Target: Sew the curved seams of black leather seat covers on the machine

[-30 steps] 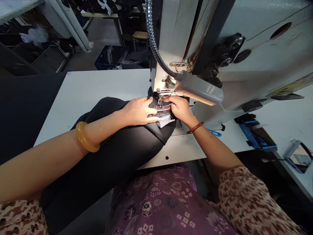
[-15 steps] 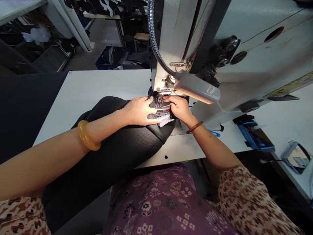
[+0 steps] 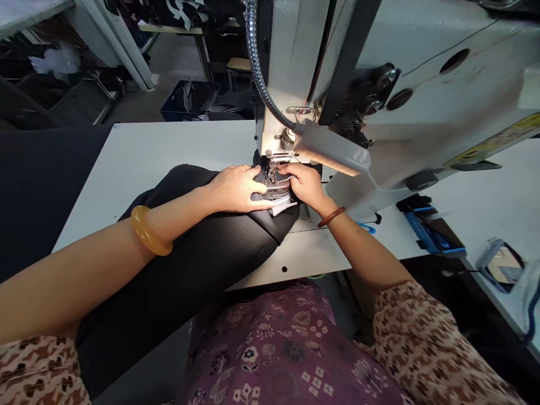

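Pressing black leather (image 3: pixel 236 236), hands (image 3: pixel 236 188) palm-down

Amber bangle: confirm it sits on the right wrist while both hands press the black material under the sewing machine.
Wrong wrist. The head view shows the amber bangle on the left wrist, while the left hand and right hand press the black material under the sewing machine.
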A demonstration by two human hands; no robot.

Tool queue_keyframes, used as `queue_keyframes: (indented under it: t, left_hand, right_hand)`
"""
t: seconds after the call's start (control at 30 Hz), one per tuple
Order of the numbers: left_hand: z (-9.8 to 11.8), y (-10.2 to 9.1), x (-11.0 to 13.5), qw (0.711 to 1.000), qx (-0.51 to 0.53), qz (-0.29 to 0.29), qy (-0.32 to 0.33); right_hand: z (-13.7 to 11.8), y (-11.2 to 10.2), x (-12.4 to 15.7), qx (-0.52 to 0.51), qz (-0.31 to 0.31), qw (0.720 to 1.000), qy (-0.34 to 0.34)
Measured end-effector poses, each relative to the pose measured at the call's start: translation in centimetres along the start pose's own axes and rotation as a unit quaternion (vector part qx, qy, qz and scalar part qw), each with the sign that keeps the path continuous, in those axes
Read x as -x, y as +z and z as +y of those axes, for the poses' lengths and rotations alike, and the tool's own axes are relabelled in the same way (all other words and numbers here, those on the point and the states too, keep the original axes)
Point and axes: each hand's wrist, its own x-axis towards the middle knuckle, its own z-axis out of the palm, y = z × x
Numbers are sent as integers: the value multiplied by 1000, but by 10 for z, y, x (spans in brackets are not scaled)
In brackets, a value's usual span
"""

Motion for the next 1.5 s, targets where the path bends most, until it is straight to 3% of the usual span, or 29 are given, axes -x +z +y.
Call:
queue_keyframes:
  t: [0.53, 0.63, 0.77, 0.87, 0.93, 1.0, 1.1, 1.23, 1.3, 1.4, 1.5]
  left_hand:
    - [-9, 1, -6, 999, 34, -30, 3]
    - [-4, -1, -2, 1000, 27, -5, -8]
    - [42, 7, 47, 998, 34, 59, -7]
    - [83, 28, 105, 998, 29, 24, 60]
    - [94, 46, 136, 999, -1, 13, 48]
    - [82, 61, 150, 1000, 2, 6, 18]
    - [26, 74, 140, 999, 50, 16, -15]
    - [-72, 71, 86, 992, 83, 85, -30]
    - [-106, 63, 54, 992, 71, 97, -36]
    - [-124, 53, 25, 987, 47, 131, -82]
    - [-103, 48, 29, 979, 18, 168, -115]
  right_hand:
    - [1, 1, -1, 17, 2, 1000, 15]
    - [0, 0, -1, 17, -12, 1000, 13]
    - [1, -1, -1, 6, -16, 1000, 19]
    - [2, 1, 0, -4, -17, 1000, 15]
    - [3, 1, 0, 1, -15, 1000, 13]
    - [1, -3, 3, 19, -17, 1000, 14]
    - [-7, -14, 9, 56, -47, 997, -12]
    - [-32, -31, 15, 139, -84, 984, -67]
    - [-46, -37, 15, 191, -104, 972, -92]
    - [-62, -42, 15, 260, -156, 943, -135]
    - [-73, -43, 17, 294, -207, 916, -180]
